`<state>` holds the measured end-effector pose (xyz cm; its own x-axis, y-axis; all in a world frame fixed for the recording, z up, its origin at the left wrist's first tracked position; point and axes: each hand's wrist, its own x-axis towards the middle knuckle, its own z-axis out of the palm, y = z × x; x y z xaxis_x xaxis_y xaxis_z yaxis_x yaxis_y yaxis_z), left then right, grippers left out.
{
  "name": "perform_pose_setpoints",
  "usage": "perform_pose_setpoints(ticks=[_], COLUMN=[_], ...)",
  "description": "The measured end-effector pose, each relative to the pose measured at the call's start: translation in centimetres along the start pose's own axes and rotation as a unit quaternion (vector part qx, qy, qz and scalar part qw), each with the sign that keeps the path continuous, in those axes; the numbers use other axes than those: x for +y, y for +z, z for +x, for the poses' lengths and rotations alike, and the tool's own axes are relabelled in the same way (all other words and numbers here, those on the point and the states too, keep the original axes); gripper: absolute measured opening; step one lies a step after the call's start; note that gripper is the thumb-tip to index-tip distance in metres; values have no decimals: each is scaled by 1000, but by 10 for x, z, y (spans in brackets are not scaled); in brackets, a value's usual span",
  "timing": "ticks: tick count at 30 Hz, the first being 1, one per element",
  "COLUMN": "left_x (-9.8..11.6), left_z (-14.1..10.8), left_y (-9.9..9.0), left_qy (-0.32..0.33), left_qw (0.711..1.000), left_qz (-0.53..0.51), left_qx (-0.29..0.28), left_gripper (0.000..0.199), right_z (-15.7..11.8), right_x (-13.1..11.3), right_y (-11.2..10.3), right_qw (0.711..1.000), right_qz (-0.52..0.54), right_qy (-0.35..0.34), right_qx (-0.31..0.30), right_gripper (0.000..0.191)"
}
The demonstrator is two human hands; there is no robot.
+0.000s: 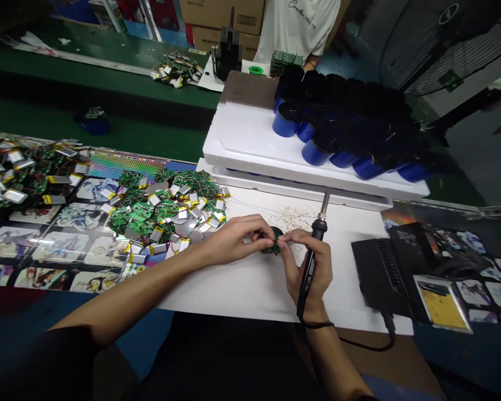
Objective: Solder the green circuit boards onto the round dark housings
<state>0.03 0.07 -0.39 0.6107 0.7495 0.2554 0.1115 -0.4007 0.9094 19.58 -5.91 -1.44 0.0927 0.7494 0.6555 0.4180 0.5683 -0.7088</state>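
A small green circuit board with a dark round part lies on white paper between my two hands. My left hand is closed in a pinch at the board's left edge. My right hand keeps a black soldering iron tucked against its palm, metal tip up and away from me. Its thumb and index finger also pinch at the board's right side; what sits between those fingertips is too small to make out. Left of my left hand is a pile of green circuit boards with silver battery packs.
White foam trays behind my hands carry several blue cups with black tops. A black station box and a bag with a yellow sponge stand right. More boards lie far left. A person in a white shirt is opposite.
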Motion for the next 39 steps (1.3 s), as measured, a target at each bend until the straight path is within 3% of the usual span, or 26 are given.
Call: perform_pose_setpoints(ticks=[5, 12, 17, 22, 27, 29, 32, 36, 39], left_x=[3, 6, 4, -6, -14, -17, -18, -17, -15], left_z=[0, 1, 1, 1, 0, -1, -1, 0, 1], left_y=[2, 3, 2, 3, 6, 6, 6, 7, 8], left_qy=[6, -46, -21, 74, 108, 111, 114, 117, 112], left_qw=[1000, 997, 999, 994, 985, 983, 982, 983, 984], left_qz=[-13, -45, -20, 73, 131, 143, 148, 142, 135], left_qx=[28, 34, 35, 27, -6, -12, -14, -10, -9], left_gripper=[14, 18, 16, 7, 8, 8, 9, 10, 11], right_z=[-2, -6, -10, -12, 1, 4, 2, -7, -7], right_x=[2, 6, 7, -5, -15, -13, -8, -4, -3], right_y=[-1, 0, -12, -40, -64, -71, -79, -85, -86], right_qw=[999, 999, 998, 998, 977, 970, 973, 984, 985], right_qz=[-17, -20, -34, 5, 112, 124, 89, -3, -24], right_qy=[-29, -28, -33, 48, 182, 206, 212, 178, 165], right_qx=[4, -39, -47, -28, 22, 17, -16, 26, 34], right_gripper=[39, 41, 43, 14, 40, 38, 27, 13, 14])
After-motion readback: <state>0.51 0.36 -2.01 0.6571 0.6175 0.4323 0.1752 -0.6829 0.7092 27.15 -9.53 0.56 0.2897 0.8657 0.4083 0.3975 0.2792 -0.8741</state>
